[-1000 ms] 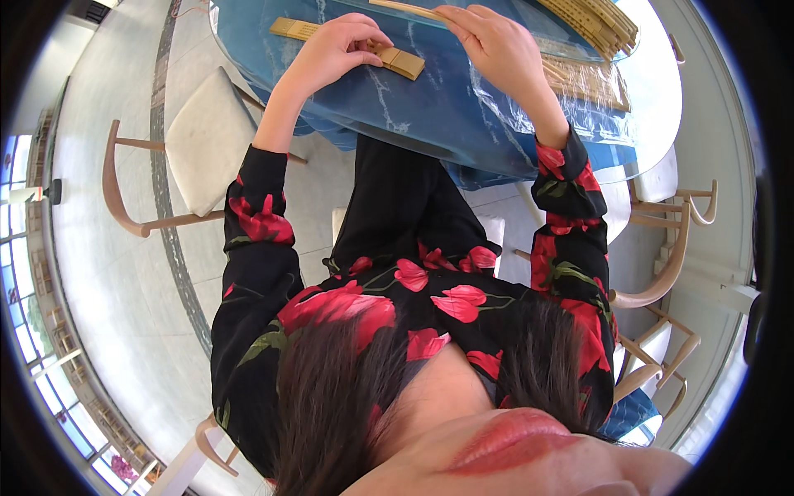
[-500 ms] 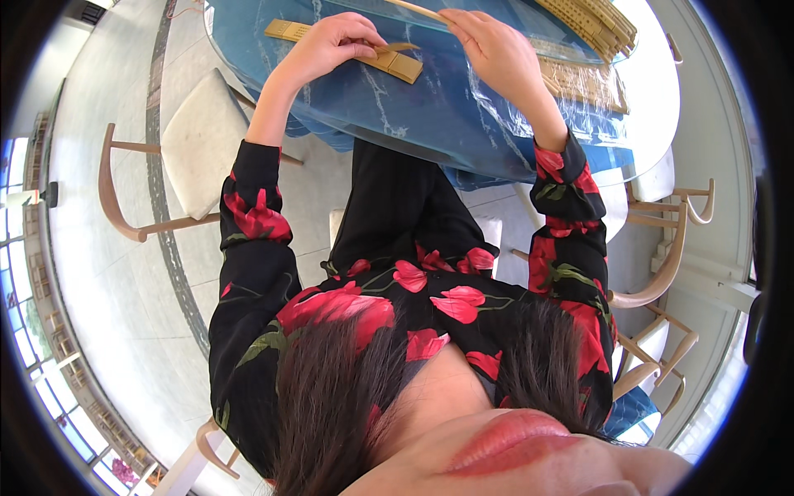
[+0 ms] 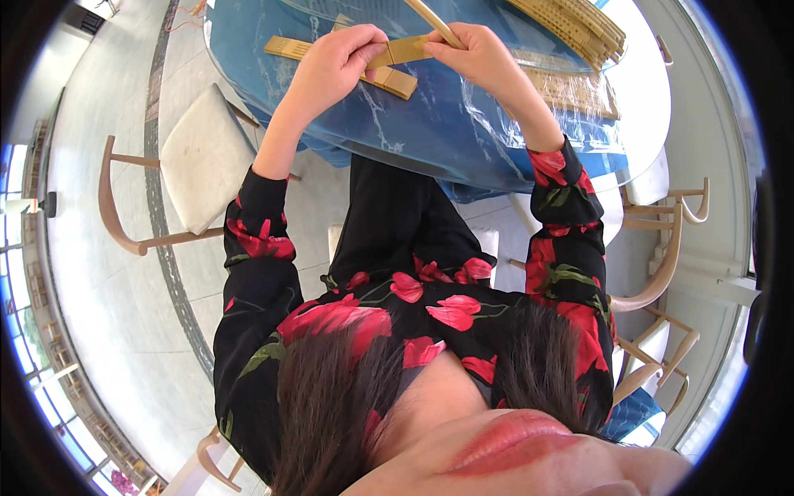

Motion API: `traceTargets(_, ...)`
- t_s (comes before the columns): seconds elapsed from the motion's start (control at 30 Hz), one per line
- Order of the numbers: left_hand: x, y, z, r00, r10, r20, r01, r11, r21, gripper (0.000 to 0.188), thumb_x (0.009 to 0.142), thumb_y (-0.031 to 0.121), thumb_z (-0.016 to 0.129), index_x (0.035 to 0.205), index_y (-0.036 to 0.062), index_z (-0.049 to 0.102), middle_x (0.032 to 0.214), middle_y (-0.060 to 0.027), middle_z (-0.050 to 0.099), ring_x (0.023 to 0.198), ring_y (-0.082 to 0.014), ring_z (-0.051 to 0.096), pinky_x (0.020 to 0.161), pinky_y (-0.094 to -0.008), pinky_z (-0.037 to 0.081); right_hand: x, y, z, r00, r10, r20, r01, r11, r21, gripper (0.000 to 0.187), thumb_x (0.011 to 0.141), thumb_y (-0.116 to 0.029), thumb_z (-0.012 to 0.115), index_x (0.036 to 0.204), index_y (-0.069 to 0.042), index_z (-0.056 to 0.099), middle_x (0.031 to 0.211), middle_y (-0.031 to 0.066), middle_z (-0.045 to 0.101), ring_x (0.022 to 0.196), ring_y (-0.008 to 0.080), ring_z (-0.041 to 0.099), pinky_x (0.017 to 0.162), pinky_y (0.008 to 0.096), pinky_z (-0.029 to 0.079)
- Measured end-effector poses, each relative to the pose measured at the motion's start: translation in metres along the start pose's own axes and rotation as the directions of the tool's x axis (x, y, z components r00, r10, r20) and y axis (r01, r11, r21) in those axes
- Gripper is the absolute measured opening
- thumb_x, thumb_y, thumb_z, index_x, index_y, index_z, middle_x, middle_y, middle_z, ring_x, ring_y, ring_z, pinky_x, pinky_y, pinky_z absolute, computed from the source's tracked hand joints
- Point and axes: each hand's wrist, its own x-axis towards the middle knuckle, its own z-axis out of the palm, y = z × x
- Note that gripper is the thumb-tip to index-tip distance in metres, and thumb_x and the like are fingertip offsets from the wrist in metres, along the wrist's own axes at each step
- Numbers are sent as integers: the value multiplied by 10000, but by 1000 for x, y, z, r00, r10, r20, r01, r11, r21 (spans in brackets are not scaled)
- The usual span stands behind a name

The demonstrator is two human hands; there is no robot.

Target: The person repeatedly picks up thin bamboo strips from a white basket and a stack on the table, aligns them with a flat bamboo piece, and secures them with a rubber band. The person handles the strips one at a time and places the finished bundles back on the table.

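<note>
My left hand [image 3: 343,62] pinches one end of a flat golden-tan strip [image 3: 406,51], which looks like bamboo. At the strip's other end, the thumb and fingers of my right hand [image 3: 475,56] are closed on it. A thin pale stick [image 3: 433,21] also sticks up out of my right hand; its lower end is hidden. Beneath my left hand, a second tan slat with carved or printed marks [image 3: 285,47] lies slanting across the table, its middle covered by the hand. Part of another strip shows just beyond my left fingers.
A stack of long tan slats [image 3: 571,31] lies at the far right, with a flat bundle [image 3: 571,93] nearer to me. Glossy clear sheeting covers the blue marbled table [image 3: 438,124]. Wooden chairs stand left [image 3: 203,157] and right [image 3: 670,248].
My right hand has come down and left, and now grips the strip's far end as well as the stick. The strip, lifted by my left hand, is stretched between both hands.
</note>
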Motion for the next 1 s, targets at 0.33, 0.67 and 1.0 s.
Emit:
traceTargets(0.33,5,15,12,987,138,-88,-129,987,95,66,955,76,703,997,25,700,860,-54,664,779,-173,630,704,-291,495,-7,-9,-7,989,65,130,-77,993,94,249,916,-276,743,961,-31,746,742,-63,560,660,36,480,583,228,369)
traceTargets(0.67,10,14,12,964,259,-55,-241,945,221,87,922,121,715,973,52,726,890,-78,694,851,-257,648,755,-346,515,-8,-8,-11,962,173,212,-201,972,118,216,911,-283,740,927,-68,750,696,-77,521,578,20,395,514,231,287)
traceTargets(1.0,10,17,16,954,300,-18,-276,897,346,161,880,185,761,1023,111,754,904,-37,697,925,-249,654,862,-396,511,-4,8,-4,982,31,188,-56,990,129,255,899,-277,767,931,-26,733,736,-51,553,686,52,495,622,226,368)
